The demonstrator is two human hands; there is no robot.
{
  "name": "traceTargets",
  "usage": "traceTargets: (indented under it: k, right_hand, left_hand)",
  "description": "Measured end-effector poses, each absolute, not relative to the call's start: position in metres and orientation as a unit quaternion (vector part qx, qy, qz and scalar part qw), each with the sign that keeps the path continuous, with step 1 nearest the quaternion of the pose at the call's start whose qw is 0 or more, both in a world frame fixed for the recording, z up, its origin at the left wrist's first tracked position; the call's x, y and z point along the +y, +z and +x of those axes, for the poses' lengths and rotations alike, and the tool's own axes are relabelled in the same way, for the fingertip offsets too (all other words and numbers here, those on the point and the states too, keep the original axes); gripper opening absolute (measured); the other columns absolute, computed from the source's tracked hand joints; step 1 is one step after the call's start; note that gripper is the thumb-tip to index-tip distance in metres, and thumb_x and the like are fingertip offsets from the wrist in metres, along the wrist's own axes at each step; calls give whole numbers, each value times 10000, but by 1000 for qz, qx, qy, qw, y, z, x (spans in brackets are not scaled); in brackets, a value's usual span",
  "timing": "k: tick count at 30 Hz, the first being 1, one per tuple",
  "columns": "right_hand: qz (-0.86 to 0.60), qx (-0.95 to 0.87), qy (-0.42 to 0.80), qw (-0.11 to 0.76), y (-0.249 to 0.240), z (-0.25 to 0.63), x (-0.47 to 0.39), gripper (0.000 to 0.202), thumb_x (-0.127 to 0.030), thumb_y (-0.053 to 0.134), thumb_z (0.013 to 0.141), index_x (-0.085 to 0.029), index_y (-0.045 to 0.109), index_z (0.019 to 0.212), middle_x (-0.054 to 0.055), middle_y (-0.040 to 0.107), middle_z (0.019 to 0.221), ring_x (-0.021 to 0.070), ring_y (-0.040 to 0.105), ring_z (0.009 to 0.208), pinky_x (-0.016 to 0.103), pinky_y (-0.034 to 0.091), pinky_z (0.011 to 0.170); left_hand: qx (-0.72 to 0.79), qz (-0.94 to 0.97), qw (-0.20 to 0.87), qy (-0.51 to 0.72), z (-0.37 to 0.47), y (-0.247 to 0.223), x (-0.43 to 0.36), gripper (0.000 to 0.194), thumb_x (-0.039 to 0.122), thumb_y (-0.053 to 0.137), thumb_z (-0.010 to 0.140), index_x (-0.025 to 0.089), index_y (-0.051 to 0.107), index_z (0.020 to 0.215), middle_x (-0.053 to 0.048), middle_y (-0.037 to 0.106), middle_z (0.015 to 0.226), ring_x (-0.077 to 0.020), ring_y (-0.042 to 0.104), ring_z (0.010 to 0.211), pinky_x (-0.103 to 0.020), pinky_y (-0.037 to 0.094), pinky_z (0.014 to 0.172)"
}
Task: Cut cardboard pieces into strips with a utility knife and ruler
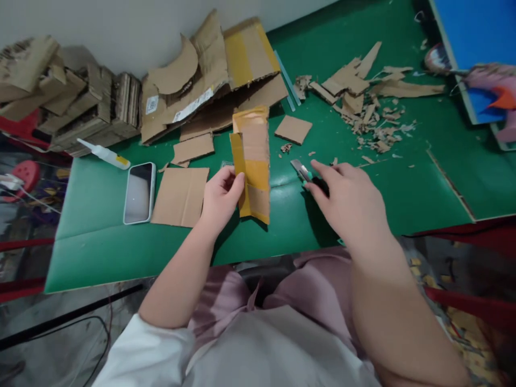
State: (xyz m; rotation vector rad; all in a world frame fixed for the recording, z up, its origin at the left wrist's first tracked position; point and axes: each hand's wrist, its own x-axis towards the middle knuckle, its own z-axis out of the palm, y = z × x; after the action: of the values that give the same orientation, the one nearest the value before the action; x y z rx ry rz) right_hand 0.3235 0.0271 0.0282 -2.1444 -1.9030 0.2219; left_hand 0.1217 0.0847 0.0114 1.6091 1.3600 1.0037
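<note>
My left hand pinches the left edge of a narrow cardboard piece with strips of yellow tape across it. The piece is held upright above the green table, and a taped flap stands along its left side. In my right hand is a utility knife with a dark and green handle, its blade pointing up and left. A gap separates the blade from the cardboard piece. Beside my left hand lies a flat cardboard square. A smaller cardboard square rests beyond the knife.
A phone and a glue bottle lie at the left of the green table. Stacked cardboard strips and large cardboard sheets fill the back. Cardboard scraps spread at the right, near a pink glue gun on a blue board.
</note>
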Motion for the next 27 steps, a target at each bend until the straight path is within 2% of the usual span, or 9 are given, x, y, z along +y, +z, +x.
traceTargets:
  k: [2,4,6,8,10,13,15,22,27]
  right_hand:
    - [-717,-646,110,237,28,317,28,414,-389,412,896,-183,574,1217,125,629,1042,254,567,962,381,448,788]
    - [-670,-628,223,328,27,307,30,398,-428,453,876,-203,588,1175,72,652,985,197,594,863,333,469,752]
    - [-622,-604,352,353,25,297,31,370,-434,533,821,-200,612,1096,35,666,884,161,601,751,286,478,658]
    - [-603,-572,426,355,23,289,33,293,-407,556,792,-178,636,957,22,662,803,148,594,683,273,474,610]
    - [-588,-531,476,381,21,286,36,232,-381,550,787,-171,626,850,19,661,787,147,602,687,276,483,621]
    - [-548,-463,543,438,20,286,38,214,-383,563,777,-186,609,847,12,670,838,158,630,770,291,508,690]
    - [-545,-439,553,452,19,285,37,222,-396,562,779,-196,598,870,7,668,839,161,634,773,303,514,702]
    - [-597,-513,450,421,16,281,32,195,-399,489,833,-210,532,822,-2,624,780,140,595,698,275,485,635]
    - [-632,-530,379,419,11,283,35,233,-430,459,847,-211,538,835,4,622,747,144,574,641,261,442,558]
  left_hand:
    - [530,647,390,385,122,10,83,144,316,551,783,203,516,702,42,484,590,-77,413,499,-202,335,463]
    - [521,657,394,376,123,9,82,137,320,558,788,203,525,726,39,492,602,-81,425,517,-205,341,477]
    - [503,658,420,372,124,10,80,155,349,569,791,204,536,747,35,509,607,-82,438,511,-208,346,470]
    - [479,645,464,372,125,11,79,205,405,586,786,206,544,755,35,526,598,-80,450,487,-209,353,453]
    - [455,624,511,376,126,13,79,266,470,602,773,210,549,758,40,535,578,-77,458,463,-207,358,435]
    - [428,594,565,381,127,15,78,330,536,625,744,215,556,784,35,571,607,-79,491,474,-204,379,432]
    - [422,582,583,379,127,14,78,355,554,638,726,216,553,791,30,590,632,-81,509,486,-203,394,431]
    - [423,562,604,376,127,12,80,365,504,690,690,202,538,828,23,592,671,-88,548,508,-188,433,394]
    - [437,583,637,251,125,14,79,297,416,654,724,164,596,870,17,581,698,-87,563,540,-190,498,408]
